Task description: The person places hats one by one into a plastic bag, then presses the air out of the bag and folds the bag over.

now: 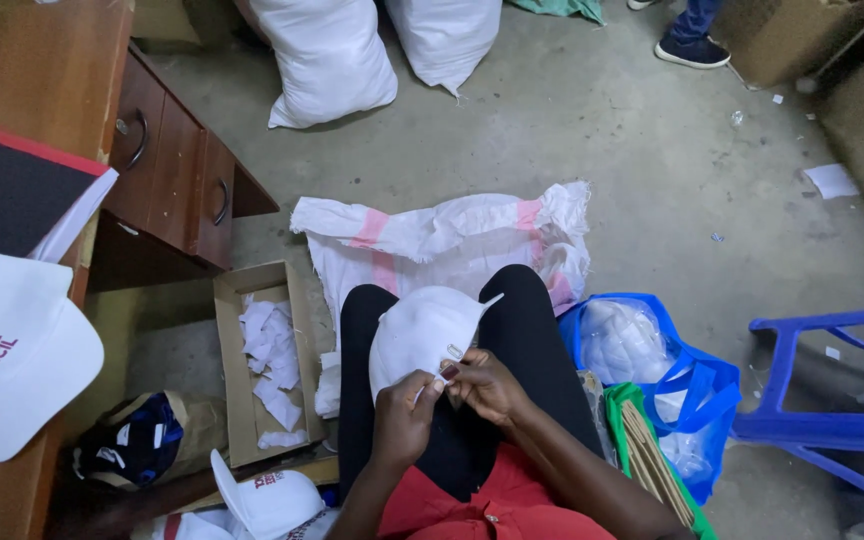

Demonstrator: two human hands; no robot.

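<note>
Head camera looks straight down on a seated person's lap, where a white cap (417, 335) rests across the black-clad thighs, its brim pointing toward 1 o'clock. Left hand (404, 415) has its grip closed, thumb and fingers pinched on the cap's rear edge at the cap's 6 o'clock. Right hand (485, 385), just beside it at 3 o'clock, also has its grip nearly closed, fingertips pinching a small metal clasp (455, 352) on the cap's back strap; the two hands touch at the fingertips.

Beyond the knees, at 12 o'clock, a white woven sack with pink stripes (452, 235) lies flat on the concrete floor (632, 150). At 9 o'clock of the lap sits an open cardboard box (232, 390) holding white paper scraps. At 3 o'clock stands a blue bag (697, 385) stuffed with clear plastic, with a blue plastic stool (832, 425) farther out. Another white cap (12, 355) lies on the wooden surface (42, 70) at the far 9 o'clock edge, and a third cap (267, 500) lies on the floor at 7 o'clock. Two full white sacks (327, 55) stand at 12 o'clock, far off.
</note>
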